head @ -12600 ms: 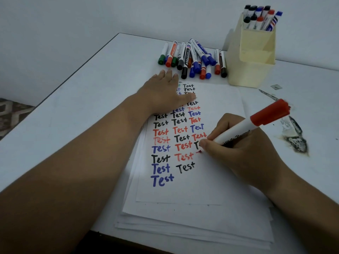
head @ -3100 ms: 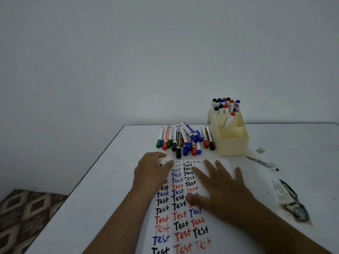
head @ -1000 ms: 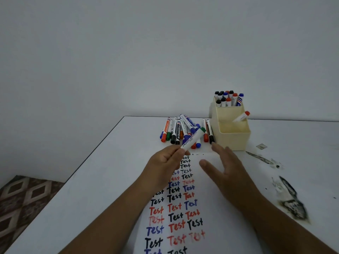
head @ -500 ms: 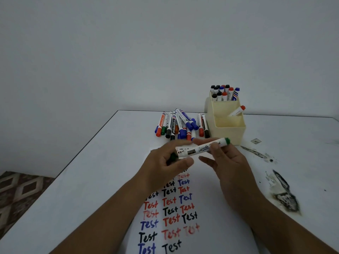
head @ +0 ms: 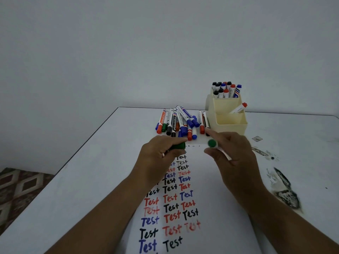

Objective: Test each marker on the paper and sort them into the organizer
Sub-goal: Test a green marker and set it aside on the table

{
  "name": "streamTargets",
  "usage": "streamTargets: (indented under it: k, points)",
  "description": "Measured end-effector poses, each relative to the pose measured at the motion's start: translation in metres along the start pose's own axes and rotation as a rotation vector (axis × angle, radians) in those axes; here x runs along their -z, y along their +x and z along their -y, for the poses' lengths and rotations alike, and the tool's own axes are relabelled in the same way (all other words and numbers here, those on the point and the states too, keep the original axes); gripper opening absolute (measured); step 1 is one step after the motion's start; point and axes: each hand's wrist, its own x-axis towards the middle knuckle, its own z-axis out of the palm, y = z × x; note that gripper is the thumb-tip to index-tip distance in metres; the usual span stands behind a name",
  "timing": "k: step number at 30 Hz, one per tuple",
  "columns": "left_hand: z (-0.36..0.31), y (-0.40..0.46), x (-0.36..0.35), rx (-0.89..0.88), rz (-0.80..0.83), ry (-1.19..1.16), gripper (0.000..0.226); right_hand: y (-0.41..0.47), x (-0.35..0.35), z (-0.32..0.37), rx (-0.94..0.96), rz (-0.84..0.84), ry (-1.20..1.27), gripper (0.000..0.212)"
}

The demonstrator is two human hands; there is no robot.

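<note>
Cap just pulled off green marker (head: 212, 143): left hand (head: 157, 158) pinches green cap (head: 178, 146), right hand (head: 233, 154) grips marker body over paper (head: 211, 180). Next, judged: write test. Organizer (head: 229, 123) near tabletop's far edge.

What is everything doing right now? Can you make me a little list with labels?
left hand: grips the green cap
right hand: holds the green marker, its green end facing the camera
paper: rows of "Test" in black, red, blue
loose markers: piled on the table behind the paper
organizer: cream; back section packed with markers, one red-capped marker leaning in the next section
</note>
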Motion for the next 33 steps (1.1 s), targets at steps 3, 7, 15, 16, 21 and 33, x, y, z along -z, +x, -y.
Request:
streamTargets:
  k: [3,7,15,16,21,33]
  points:
    - [-0.003,-0.001,0.0,-0.067,-0.003,0.005,0.035,0.0,-0.003,-0.01,0.207,-0.048,-0.284,0.047]
    - [-0.006,-0.003,0.0,-0.114,0.005,0.01,0.034,-0.002,-0.005,-0.015,0.257,-0.027,-0.403,0.037]
    - [-0.007,-0.003,-0.003,-0.184,0.061,0.121,0.036,0.001,-0.006,-0.011,0.313,0.021,-0.476,0.034]
    - [-0.007,-0.003,-0.002,-0.196,0.07,0.146,0.035,0.001,-0.006,-0.012,0.311,0.026,-0.485,0.031]
    - [-0.012,0.002,0.001,-0.206,0.264,0.264,0.038,0.0,-0.01,-0.013,0.285,0.095,-0.516,0.032]
    - [-0.016,-0.003,-0.007,-0.104,0.191,0.12,0.031,-0.003,-0.013,-0.007,0.249,0.127,-0.495,0.036]
